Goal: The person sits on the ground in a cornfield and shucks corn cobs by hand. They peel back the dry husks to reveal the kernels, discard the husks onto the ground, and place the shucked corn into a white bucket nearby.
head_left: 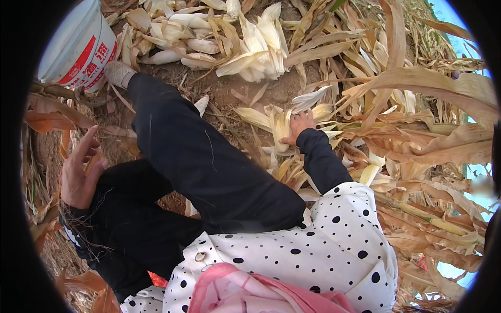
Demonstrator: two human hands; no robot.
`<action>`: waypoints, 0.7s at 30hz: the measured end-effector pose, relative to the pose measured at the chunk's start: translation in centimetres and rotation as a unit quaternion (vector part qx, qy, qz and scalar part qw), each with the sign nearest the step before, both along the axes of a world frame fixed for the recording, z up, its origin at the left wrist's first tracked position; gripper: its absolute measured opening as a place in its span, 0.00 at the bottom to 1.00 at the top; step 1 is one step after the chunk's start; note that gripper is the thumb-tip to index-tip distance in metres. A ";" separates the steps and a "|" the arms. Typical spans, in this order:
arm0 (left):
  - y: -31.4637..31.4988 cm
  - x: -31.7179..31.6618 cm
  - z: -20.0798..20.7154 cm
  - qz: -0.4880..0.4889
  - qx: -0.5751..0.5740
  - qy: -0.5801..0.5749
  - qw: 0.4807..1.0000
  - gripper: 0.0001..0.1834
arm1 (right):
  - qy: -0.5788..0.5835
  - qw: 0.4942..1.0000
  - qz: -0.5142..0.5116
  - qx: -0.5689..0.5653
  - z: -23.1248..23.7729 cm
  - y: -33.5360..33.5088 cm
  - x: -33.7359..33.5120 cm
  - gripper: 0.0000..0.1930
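My right hand (pixel 301 127) reaches down to the ground, its thumb against a pale yellow ear of corn in its husk (pixel 281 127). The fingers are bent around its right side, and the tips are partly hidden among the leaves. Loose white husk leaves (pixel 311 99) stick out just above that hand. Over at the left, my left hand (pixel 80 175) is raised beside my bent knee, holding nothing, with its fingers apart. Dry root-like strands cling to the left sleeve cuff.
A white bucket (pixel 107 32) with red printing stands at the upper left, beside my shoe (pixel 119 73). A pile of husks and corn ears (pixel 201 46) lies ahead on brown soil. Dry corn stalks and broad leaves (pixel 438 141) crowd the right side.
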State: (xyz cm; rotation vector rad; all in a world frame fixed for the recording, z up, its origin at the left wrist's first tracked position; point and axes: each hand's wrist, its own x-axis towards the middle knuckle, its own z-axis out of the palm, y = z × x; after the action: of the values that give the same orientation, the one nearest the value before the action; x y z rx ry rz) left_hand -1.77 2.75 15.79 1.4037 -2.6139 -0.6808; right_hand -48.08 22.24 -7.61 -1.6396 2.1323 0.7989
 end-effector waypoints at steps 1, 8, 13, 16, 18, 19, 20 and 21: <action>0.1 0.1 0.0 0.001 0.000 0.002 1.000 0.35 | -0.002 1.000 0.001 0.015 -0.1 -0.1 0.2 0.48; -0.1 0.2 -0.3 -0.008 -0.011 -0.006 1.000 0.34 | -0.065 0.996 -0.062 0.019 -1.3 0.5 1.4 0.30; 0.0 0.0 -0.1 -0.018 -0.010 0.001 1.000 0.36 | -0.104 0.991 -0.076 0.025 -0.3 0.5 1.6 0.23; 0.0 0.0 0.2 -0.029 -0.013 -0.001 0.999 0.35 | -0.110 0.992 -0.060 0.005 0.5 0.5 2.2 0.21; 0.2 -0.2 0.6 -0.029 -0.006 0.010 1.000 0.35 | -0.125 0.991 -0.035 -0.023 0.6 0.9 2.5 0.21; 0.2 -0.2 0.7 -0.029 -0.002 0.016 0.999 0.35 | -0.148 0.987 -0.010 -0.059 0.8 1.4 2.7 0.22; 0.2 -0.1 0.6 -0.022 0.001 0.012 1.000 0.36 | -0.160 0.986 -0.014 -0.041 1.0 1.6 3.0 0.23; 0.2 -0.2 0.6 -0.020 0.003 0.015 1.000 0.36 | -0.172 0.985 -0.019 -0.024 1.3 1.6 3.3 0.24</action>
State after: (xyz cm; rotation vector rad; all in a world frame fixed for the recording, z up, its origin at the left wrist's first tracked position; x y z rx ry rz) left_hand -1.95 2.94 16.38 1.3353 -2.6247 -0.7095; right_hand -44.75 23.88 -6.34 -1.6189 1.9429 0.4179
